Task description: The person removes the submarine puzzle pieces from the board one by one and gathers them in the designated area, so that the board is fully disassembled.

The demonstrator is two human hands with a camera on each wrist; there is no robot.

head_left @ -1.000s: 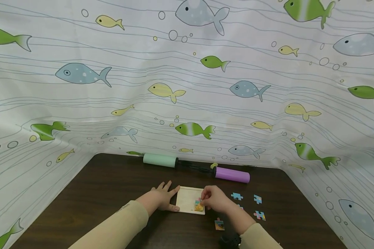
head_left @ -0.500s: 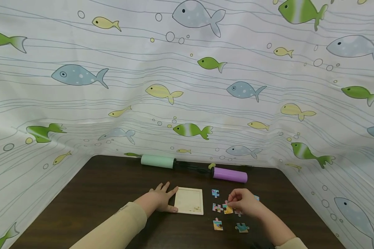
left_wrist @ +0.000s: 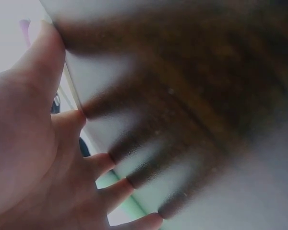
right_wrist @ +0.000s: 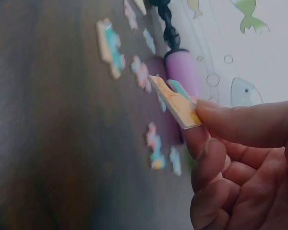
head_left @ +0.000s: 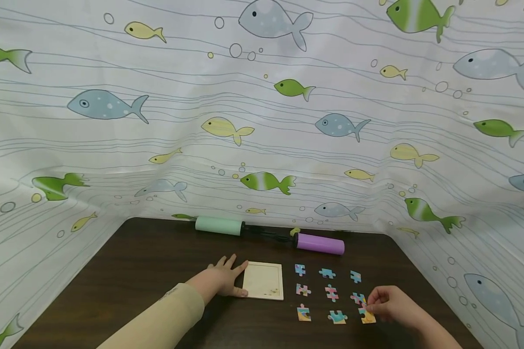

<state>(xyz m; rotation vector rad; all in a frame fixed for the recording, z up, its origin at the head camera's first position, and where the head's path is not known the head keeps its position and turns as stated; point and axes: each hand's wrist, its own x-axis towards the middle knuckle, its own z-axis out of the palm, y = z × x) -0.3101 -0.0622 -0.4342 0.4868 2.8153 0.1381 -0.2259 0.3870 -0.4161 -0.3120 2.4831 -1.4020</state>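
Note:
In the head view my right hand (head_left: 392, 306) pinches a yellow-orange jigsaw puzzle piece (head_left: 367, 316) between thumb and fingers, at the lower right of the laid-out pieces. The right wrist view shows this piece (right_wrist: 178, 101) tilted, with a teal patch along one edge. My left hand (head_left: 220, 278) lies with fingers spread, thumb and index finger at the left edge of a pale wooden puzzle frame (head_left: 262, 280). Small brown marks show in the frame's lower right corner. In the left wrist view the left hand's fingertips (left_wrist: 116, 189) rest on the tabletop.
Several loose jigsaw pieces (head_left: 331, 293) lie in rows right of the frame on the dark table (head_left: 157, 261). Behind them are a mint-green cylinder (head_left: 219, 226) and a purple cylinder (head_left: 320, 243) with black parts between. A fish-patterned curtain (head_left: 262, 145) encloses the table.
My right hand has carried the yellow-orange piece out of the frame, rightward over the table to the lower right of the other pieces. My left hand has stayed at the frame's left edge.

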